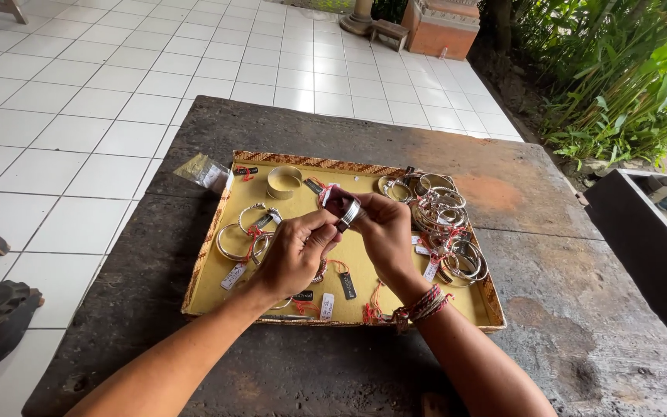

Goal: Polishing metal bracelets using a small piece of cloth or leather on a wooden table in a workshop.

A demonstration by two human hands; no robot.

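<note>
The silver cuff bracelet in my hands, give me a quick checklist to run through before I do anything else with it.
1. Grip on the wide silver cuff bracelet: right hand has it at the fingertips, left hand pinches beside it. Ok.
2. Bracelet over the shallow yellow woven-edged tray, so a slip would likely land inside. Ok.
3. Free landing spot: bare yellow patch below the hands. Ok.
4. Red tag string on the held bracelet: hidden by fingers. Cannot tell.
5. Heap of silver bangles at the tray's right: crowded and overlapping. Not ok.
6. Tray on the dark stone table: flat, away from edges. Ok.
</note>
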